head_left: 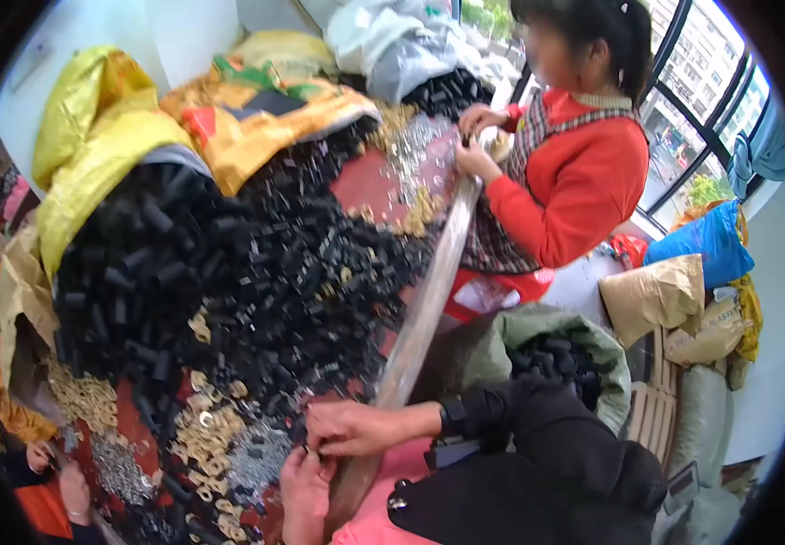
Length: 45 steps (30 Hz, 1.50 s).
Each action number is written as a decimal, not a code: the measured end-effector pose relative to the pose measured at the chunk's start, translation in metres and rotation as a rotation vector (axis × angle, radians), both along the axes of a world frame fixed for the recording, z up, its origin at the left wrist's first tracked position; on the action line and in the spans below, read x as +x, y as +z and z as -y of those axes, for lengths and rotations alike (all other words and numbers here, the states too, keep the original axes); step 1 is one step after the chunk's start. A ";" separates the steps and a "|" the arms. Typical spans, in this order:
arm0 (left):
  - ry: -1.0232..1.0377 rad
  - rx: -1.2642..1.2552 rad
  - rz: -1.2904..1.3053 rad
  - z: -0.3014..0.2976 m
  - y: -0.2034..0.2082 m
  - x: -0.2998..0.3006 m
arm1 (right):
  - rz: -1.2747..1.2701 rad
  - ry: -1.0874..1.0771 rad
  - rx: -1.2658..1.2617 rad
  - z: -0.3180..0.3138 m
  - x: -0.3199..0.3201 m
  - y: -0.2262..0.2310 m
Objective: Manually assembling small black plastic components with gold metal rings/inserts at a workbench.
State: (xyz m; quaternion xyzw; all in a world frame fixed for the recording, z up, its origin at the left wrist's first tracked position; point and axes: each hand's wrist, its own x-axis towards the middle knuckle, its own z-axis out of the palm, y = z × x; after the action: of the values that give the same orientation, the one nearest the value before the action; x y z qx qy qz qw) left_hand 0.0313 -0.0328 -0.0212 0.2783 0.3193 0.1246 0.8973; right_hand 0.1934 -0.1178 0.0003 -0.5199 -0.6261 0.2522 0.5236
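My right hand (pixel 351 429), with a dark band on its wrist, reaches in from the right over the table edge. Just below it, my left hand (pixel 306 486) comes up from the lower edge. The fingertips of both hands meet, closed around a small dark piece (pixel 299 434) mostly hidden by the fingers; its exact kind cannot be made out. Beside my left hand lies a heap of small silvery metal parts (pixel 259 463). Tan ring-shaped pieces (pixel 215 436) are piled left of it. Black short tubular pieces (pixel 292 282) cover much of the table beyond.
A plastic-wrapped rail (pixel 424 318) runs along the table edge. Yellow sack (pixel 93 136) and orange sack (pixel 220 100) spill black pieces. A green sack (pixel 492 345) of black parts stands at right. Co-workers' hands work at the far side (pixel 481 141) and lower left (pixel 73 490).
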 end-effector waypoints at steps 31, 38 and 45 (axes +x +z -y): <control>-0.009 0.115 0.101 -0.017 0.010 -0.050 | 0.579 -0.394 0.248 -0.123 0.054 0.043; 0.113 0.115 0.089 -0.021 0.026 -0.061 | 0.867 -0.648 0.218 -0.244 0.099 0.019; 0.146 0.103 0.042 -0.020 0.021 -0.068 | 0.549 -0.543 0.262 -0.219 0.101 0.025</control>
State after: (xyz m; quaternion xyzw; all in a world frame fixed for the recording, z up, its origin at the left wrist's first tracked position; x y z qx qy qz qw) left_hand -0.0366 -0.0132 -0.0004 0.2971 0.3130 0.2119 0.8769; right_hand 0.2939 0.1012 0.0250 -0.6433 -0.6094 -0.1253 0.4462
